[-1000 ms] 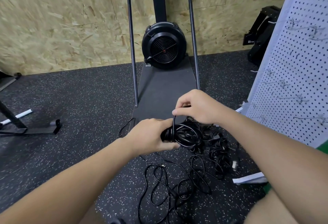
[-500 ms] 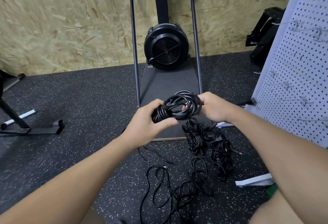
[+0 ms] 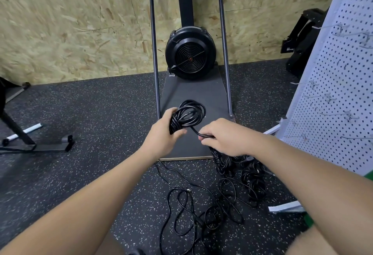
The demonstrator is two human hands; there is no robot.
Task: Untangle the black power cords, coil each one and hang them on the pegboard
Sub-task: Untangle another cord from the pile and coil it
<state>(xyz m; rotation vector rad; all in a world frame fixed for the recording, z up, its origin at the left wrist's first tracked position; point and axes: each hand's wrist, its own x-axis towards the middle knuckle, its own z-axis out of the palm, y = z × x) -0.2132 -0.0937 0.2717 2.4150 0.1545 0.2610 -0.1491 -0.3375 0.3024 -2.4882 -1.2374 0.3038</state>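
Cord coil (image 3: 188,116), gripped by left hand (image 3: 164,133); right hand (image 3: 223,136) pinches its tail, above the platform (image 3: 193,95) front edge, left of pegboard (image 3: 339,93).

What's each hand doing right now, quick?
Left hand: closed, holding the coiled black cord.
Right hand: closed, pinching the loose tail of that cord.

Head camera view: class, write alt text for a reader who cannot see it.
A person's left hand grips a coiled black power cord while the right hand pinches its loose tail. More tangled cords lie on the speckled floor, with a white pegboard at right.
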